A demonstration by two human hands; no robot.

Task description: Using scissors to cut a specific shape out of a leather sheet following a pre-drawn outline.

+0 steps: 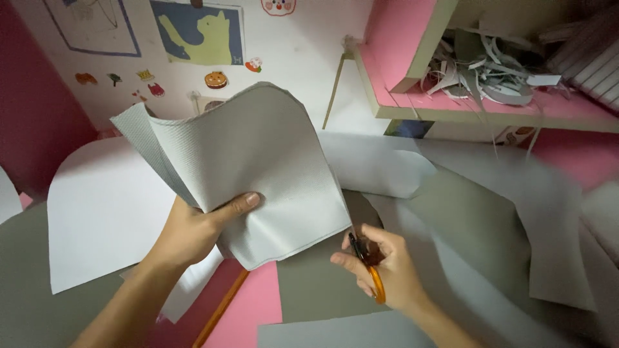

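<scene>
The person's left hand (193,235) is holding up a folded sheet of pale grey textured material with a rounded cut edge (248,171), its fingers closed on the lower left border with the thumb pressed flat across the front. The sheet is standing near the centre of the view, lifted off the table. At about four o'clock from it, the right hand (380,264) is gripping a pair of scissors with orange handles (369,267), fingers wrapped through the loops, and the dark blades are meeting the sheet's right edge near its lower corner. The risks look real: the sheet is curving loosely and held at only one side, so it could flex and drag the cut off line, and the left thumb is sitting not far from the blades' path. Below, the table is covered with overlapping large sheets of white and grey paper (103,212), with a pink surface (255,309) showing at six o'clock and a thin orange stick (219,309), possibly a pencil, lying across it. At one o'clock a pink shelf with a pale wooden edge (412,106) is carrying a heap of grey paper strips (490,71). At eleven o'clock a white wall is displaying a cat picture (200,32) and small stickers.
</scene>
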